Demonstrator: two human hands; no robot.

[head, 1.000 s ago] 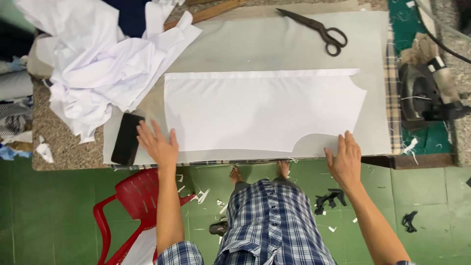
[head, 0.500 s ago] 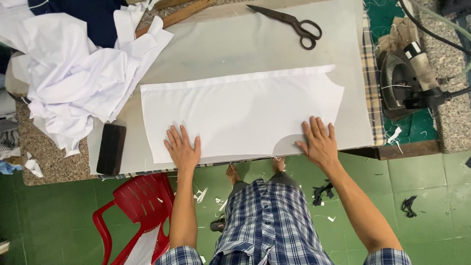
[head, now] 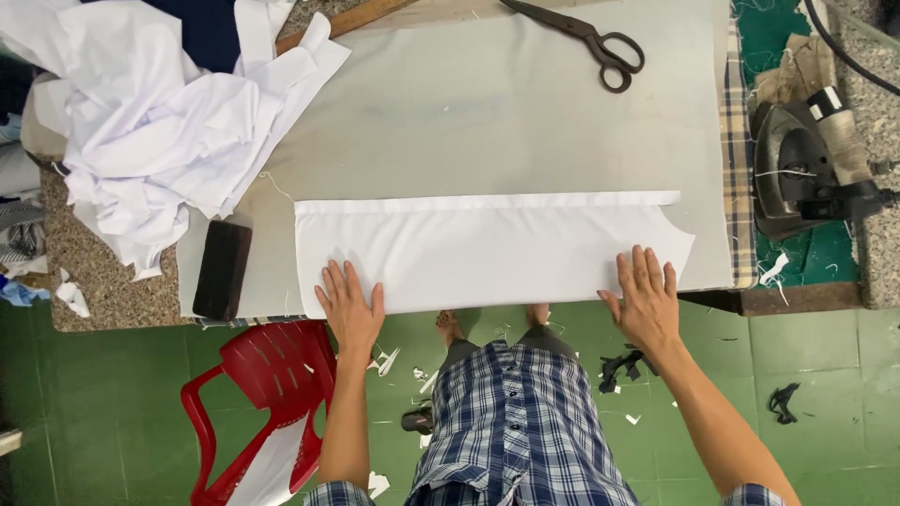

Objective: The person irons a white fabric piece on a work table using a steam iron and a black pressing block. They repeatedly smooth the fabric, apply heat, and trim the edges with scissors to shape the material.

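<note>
White cotton, the cut fabric panel (head: 487, 248) had slid toward the near edge of the table since half a second before, its lower part now hanging off the edge so that only a narrower strip showed; the left hand (head: 351, 305) and right hand (head: 645, 298) both lay flat and open on its near edge, fingers spread, gripping nothing, the right hand now further out toward the curved armhole cut; the panel was smooth, with a folded band along its far side; beside the left hand stood a dark rectangular block (head: 223, 268); the pale grey table cover (head: 487, 122) stretched beyond; further off lay a crumpled heap of white cloth (head: 159, 122), an iron (head: 797, 173) and black scissors (head: 586, 37).
</note>
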